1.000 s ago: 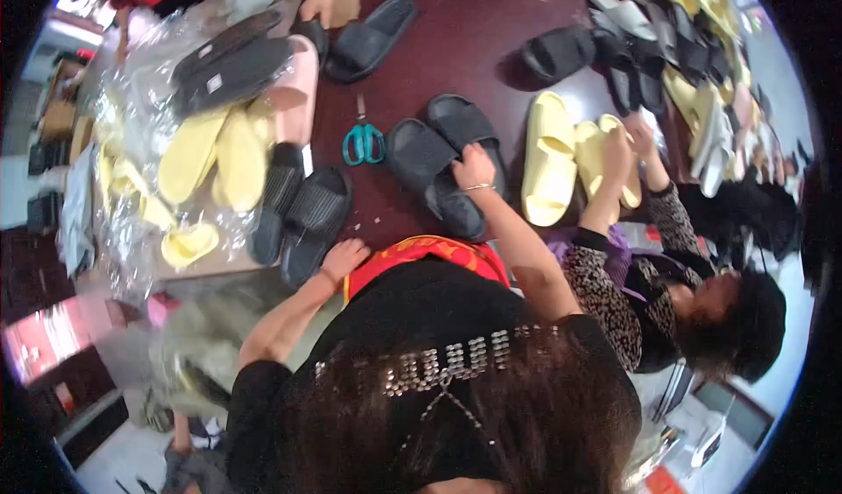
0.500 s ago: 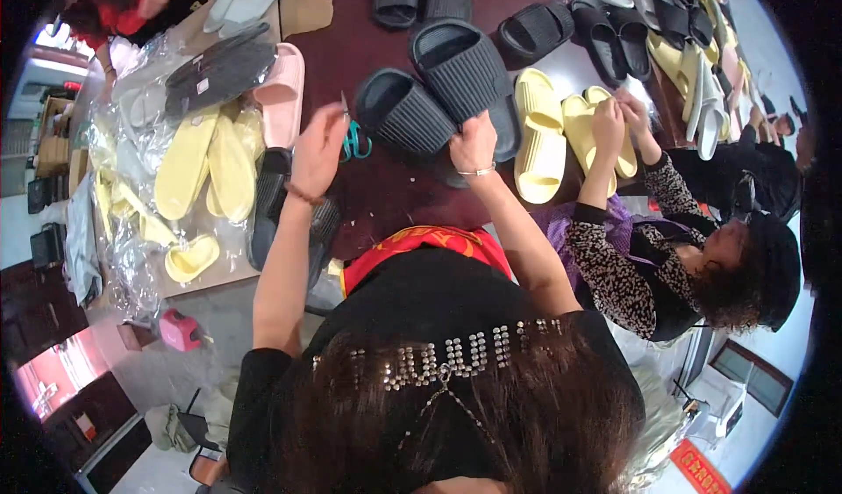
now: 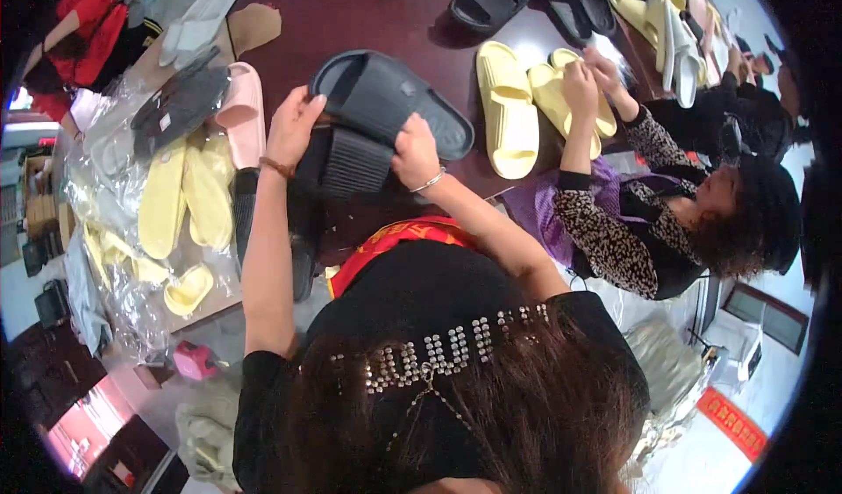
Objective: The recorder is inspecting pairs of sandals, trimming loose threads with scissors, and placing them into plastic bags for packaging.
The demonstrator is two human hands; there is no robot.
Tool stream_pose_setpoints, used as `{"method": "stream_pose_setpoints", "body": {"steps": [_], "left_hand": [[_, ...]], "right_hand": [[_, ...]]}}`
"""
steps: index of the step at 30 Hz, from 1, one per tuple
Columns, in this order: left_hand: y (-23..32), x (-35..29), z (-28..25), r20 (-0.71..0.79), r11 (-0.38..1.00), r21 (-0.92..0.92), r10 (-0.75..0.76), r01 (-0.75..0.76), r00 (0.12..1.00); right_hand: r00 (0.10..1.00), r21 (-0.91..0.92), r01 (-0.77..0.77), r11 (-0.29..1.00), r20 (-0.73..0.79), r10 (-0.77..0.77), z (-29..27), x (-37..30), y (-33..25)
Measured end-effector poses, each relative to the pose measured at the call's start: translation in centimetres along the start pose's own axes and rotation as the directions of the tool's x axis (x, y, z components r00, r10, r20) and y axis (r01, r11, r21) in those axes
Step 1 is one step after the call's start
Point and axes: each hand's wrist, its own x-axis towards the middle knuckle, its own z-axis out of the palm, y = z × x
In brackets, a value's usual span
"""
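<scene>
A black slipper (image 3: 386, 99) is tilted above the table, its insole facing up and its open toe pointing left. My left hand (image 3: 294, 130) is closed at the slipper's toe end, thumb and fingers at the edge. My right hand (image 3: 417, 153) grips its near side at the middle. Below it, against my right hand, is a second black slipper with a ribbed strap (image 3: 355, 162); how it is supported is partly hidden. More dark slippers (image 3: 303, 266) lie beside my left forearm.
Left of me lie a pink slipper (image 3: 241, 108), yellow slippers (image 3: 162, 200) and clear plastic wrap (image 3: 114, 257). Yellow slippers (image 3: 509, 112) lie to the right, near a co-worker's hands (image 3: 583, 82). Black slippers (image 3: 489, 3) are at the back of the dark red table (image 3: 377, 11).
My left hand has moved from empty space to the slipper's toe end. The upper slipper has turned from strap-up and upright to lie sideways, toe left. The view has shifted.
</scene>
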Motion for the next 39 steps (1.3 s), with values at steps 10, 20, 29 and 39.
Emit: {"method": "stream_pose_setpoints", "body": {"steps": [10,20,29,39], "left_hand": [[6.4,-0.1,0.5,0.069,0.919,-0.38,0.145,-0.108,0.987],[6.8,-1.8,0.8,0.124,0.939,0.13,0.305,-0.32,0.944],[5.5,-1.6,0.0,-0.114,0.927,0.11,0.369,-0.357,0.922],[4.4,-3.4,1.3,-0.115,0.952,-0.094,0.279,-0.29,0.953]], "right_hand": [[0.925,0.345,0.267,0.9,-0.355,-0.138,-3.4,2.0,0.0],[0.943,0.356,0.166,0.92,-0.329,-0.043,-2.8,1.4,0.4],[0.968,0.426,0.01,0.905,-0.232,0.098,-3.8,0.9,-0.9],[0.933,0.468,0.114,0.876,-0.352,0.067,-2.8,0.4,-0.9]]}}
